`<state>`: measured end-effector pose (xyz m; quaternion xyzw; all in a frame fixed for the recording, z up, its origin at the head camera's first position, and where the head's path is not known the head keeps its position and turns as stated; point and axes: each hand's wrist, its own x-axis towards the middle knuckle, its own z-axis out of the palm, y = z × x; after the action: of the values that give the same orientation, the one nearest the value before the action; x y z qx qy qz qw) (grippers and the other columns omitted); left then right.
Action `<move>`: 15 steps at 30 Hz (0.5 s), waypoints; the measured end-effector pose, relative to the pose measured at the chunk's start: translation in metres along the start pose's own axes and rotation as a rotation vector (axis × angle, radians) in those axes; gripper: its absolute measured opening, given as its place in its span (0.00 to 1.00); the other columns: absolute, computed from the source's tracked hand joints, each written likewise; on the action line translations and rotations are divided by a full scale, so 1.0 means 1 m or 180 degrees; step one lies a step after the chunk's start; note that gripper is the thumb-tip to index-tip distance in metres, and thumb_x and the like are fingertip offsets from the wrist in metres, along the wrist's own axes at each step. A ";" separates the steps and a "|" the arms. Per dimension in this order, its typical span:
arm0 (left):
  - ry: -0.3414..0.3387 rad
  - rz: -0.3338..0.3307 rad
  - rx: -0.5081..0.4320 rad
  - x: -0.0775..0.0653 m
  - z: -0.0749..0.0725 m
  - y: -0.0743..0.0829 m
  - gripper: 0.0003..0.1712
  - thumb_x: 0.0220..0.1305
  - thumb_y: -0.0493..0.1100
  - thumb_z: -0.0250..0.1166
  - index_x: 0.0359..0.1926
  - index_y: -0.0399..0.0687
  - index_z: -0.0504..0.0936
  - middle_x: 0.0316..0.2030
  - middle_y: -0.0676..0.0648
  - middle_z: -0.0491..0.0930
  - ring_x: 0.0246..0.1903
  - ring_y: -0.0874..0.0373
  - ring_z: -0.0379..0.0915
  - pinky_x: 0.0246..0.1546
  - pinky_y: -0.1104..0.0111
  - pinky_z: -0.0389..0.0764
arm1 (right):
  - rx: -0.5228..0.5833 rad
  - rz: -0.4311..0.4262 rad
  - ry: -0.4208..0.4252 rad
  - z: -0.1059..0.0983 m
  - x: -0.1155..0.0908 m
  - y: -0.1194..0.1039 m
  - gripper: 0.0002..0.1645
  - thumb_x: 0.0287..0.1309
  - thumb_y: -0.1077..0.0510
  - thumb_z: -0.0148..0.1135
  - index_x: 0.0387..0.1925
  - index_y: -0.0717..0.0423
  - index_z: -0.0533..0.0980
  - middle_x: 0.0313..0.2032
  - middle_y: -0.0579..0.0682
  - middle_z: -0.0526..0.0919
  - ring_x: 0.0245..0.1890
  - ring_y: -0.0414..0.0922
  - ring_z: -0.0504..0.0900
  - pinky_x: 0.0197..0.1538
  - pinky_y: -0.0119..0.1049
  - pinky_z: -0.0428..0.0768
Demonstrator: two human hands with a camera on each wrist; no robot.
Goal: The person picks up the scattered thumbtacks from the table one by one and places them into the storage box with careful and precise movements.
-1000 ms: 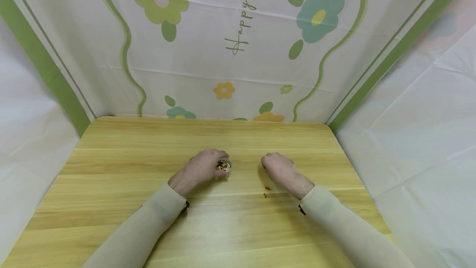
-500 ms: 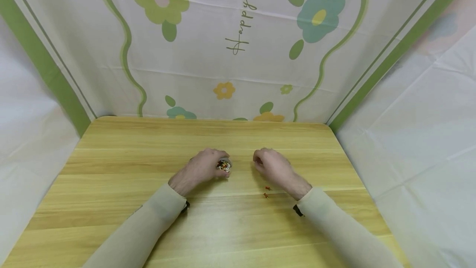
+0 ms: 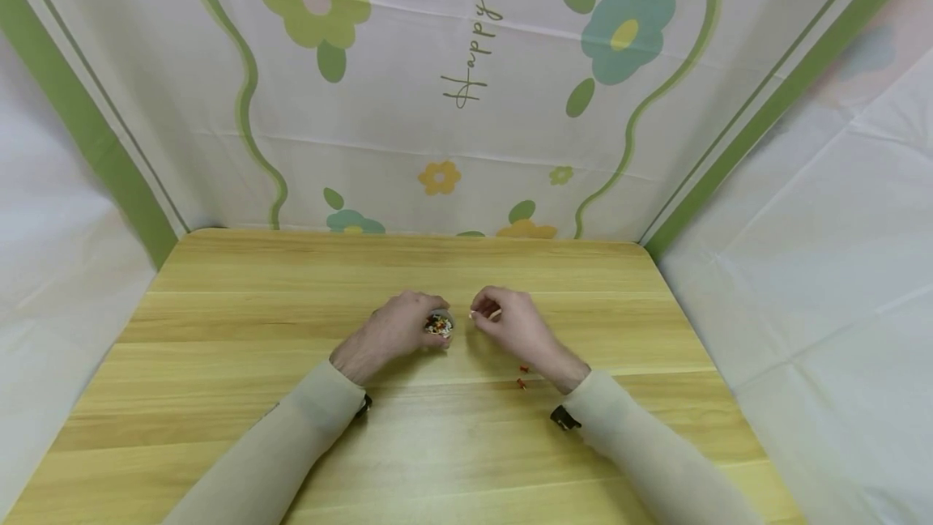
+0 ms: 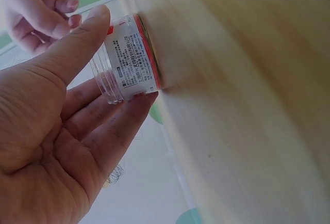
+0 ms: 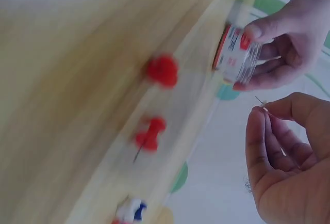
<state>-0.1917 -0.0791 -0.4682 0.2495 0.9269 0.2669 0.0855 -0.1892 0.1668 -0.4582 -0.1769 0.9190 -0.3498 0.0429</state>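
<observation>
My left hand (image 3: 397, 326) grips a small clear jar (image 4: 126, 59), thumb on one side and fingers on the other. The jar has a printed label, a red band at its base and a threaded, uncovered mouth. Multicoloured push pins (image 3: 439, 325) show inside it in the head view. Just right of the jar, my right hand (image 3: 513, 326) pinches a whitish push pin (image 5: 264, 103) between thumb and index finger, its needle sticking out. Two red push pins, one nearer (image 3: 521, 384) and one farther (image 3: 524, 369), lie on the table below my right wrist.
White and blue push pins (image 5: 133, 209) with a bit of red lie on the table at the bottom of the right wrist view. The wooden table (image 3: 291, 266) meets a floral-printed white cloth (image 3: 394, 120) at its back edge; cloth also hangs at both sides.
My right hand has moved left toward the jar, and a whitish push pin now shows at its fingertips. My left hand and the jar have stayed in place.
</observation>
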 end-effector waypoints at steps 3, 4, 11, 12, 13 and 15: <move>0.0002 0.0005 0.0014 0.000 0.001 -0.001 0.35 0.71 0.50 0.87 0.72 0.42 0.89 0.62 0.42 0.95 0.63 0.44 0.91 0.67 0.46 0.92 | 0.0096 0.0032 -0.0056 0.006 0.002 -0.005 0.03 0.80 0.63 0.74 0.49 0.54 0.90 0.46 0.48 0.96 0.48 0.43 0.93 0.59 0.42 0.96; -0.0004 0.0001 0.0001 0.000 0.001 -0.001 0.34 0.71 0.50 0.87 0.72 0.42 0.89 0.61 0.43 0.95 0.61 0.45 0.92 0.66 0.47 0.92 | 0.0105 0.0030 -0.0080 0.007 0.002 -0.007 0.03 0.80 0.63 0.74 0.49 0.55 0.90 0.46 0.49 0.96 0.49 0.43 0.93 0.59 0.42 0.96; -0.0039 0.0005 -0.0059 0.000 0.000 0.000 0.30 0.71 0.48 0.87 0.70 0.46 0.90 0.59 0.45 0.96 0.55 0.51 0.92 0.61 0.52 0.94 | -0.0011 -0.0047 -0.0110 0.022 0.009 -0.016 0.04 0.79 0.63 0.76 0.50 0.55 0.91 0.46 0.49 0.95 0.45 0.40 0.91 0.55 0.40 0.95; -0.0040 0.0005 -0.0068 0.000 0.000 0.000 0.30 0.71 0.48 0.87 0.70 0.47 0.90 0.60 0.45 0.95 0.56 0.51 0.92 0.62 0.52 0.94 | -0.0035 -0.0049 -0.0127 0.023 0.010 -0.016 0.04 0.79 0.63 0.76 0.51 0.55 0.92 0.46 0.48 0.95 0.45 0.40 0.91 0.54 0.39 0.95; -0.0040 0.0010 -0.0074 0.000 0.000 0.000 0.30 0.71 0.47 0.87 0.70 0.47 0.90 0.60 0.45 0.95 0.56 0.51 0.92 0.62 0.52 0.93 | -0.0037 -0.0059 -0.0151 0.024 0.011 -0.015 0.05 0.79 0.63 0.76 0.51 0.55 0.92 0.46 0.48 0.95 0.45 0.40 0.91 0.53 0.37 0.94; -0.0042 0.0022 -0.0070 0.001 0.000 -0.001 0.30 0.71 0.47 0.87 0.69 0.47 0.90 0.60 0.46 0.95 0.56 0.52 0.92 0.62 0.52 0.93 | -0.0062 -0.0062 -0.0206 0.022 0.012 -0.015 0.05 0.80 0.62 0.76 0.51 0.55 0.92 0.47 0.48 0.95 0.46 0.40 0.91 0.53 0.36 0.94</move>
<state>-0.1925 -0.0794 -0.4690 0.2535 0.9224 0.2758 0.0934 -0.1911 0.1378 -0.4643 -0.1974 0.9187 -0.3354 0.0675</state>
